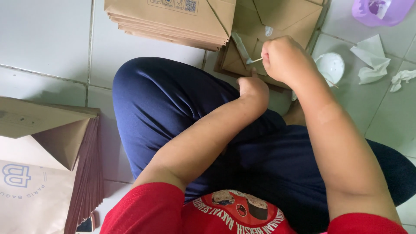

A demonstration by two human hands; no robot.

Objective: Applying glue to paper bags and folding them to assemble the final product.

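On floor tiles, gluing step: right hand (284, 56) pinches thin stick (255, 60), dabbing brown paper bag (277, 21); left hand (253, 89) pins flap, grip flat. Next likely: steady fold-down.

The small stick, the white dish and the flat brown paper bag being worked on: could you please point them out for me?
small stick (256, 60), head view, its bare shaft left of the right hand.
white dish (331, 66), head view, its inner surface.
flat brown paper bag (284, 17), head view, its upper flap.

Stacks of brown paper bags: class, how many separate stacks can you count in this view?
3: one stack top centre, one stack under the hands at top right, one stack at the left edge. More may lie outside the view.
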